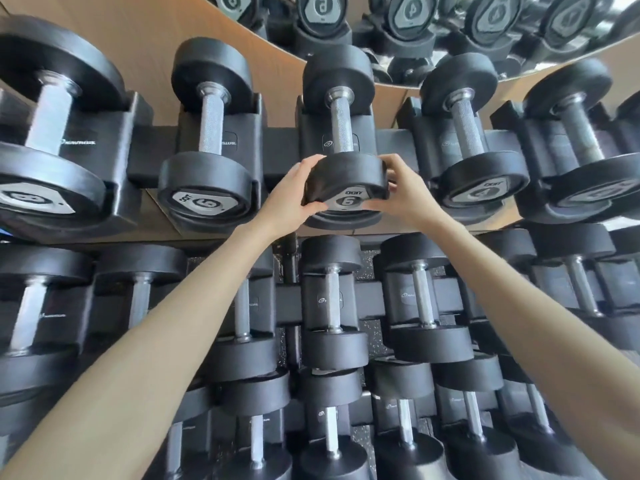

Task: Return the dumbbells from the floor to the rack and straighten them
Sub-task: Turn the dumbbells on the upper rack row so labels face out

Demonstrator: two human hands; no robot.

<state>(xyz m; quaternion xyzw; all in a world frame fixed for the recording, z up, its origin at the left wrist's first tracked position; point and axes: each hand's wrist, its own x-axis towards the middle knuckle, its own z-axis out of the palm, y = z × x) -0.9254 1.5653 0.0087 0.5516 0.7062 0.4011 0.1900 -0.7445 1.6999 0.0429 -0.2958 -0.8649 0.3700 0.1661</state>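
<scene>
The 6 dumbbell (346,174) lies in its cradle (311,133) on the rack (280,150), top tier. The left hand (294,192) and right hand (403,188) have their fingers curled round its near head from either side. A twist could, I judge, nip the right fingers against the neighbouring 4 dumbbell (481,174) or roll the head over the cradle's front lip. Five dumbbells show on that tier: one 8 dumbbell (52,174), two marked 6, one marked 4, one unreadable.
</scene>
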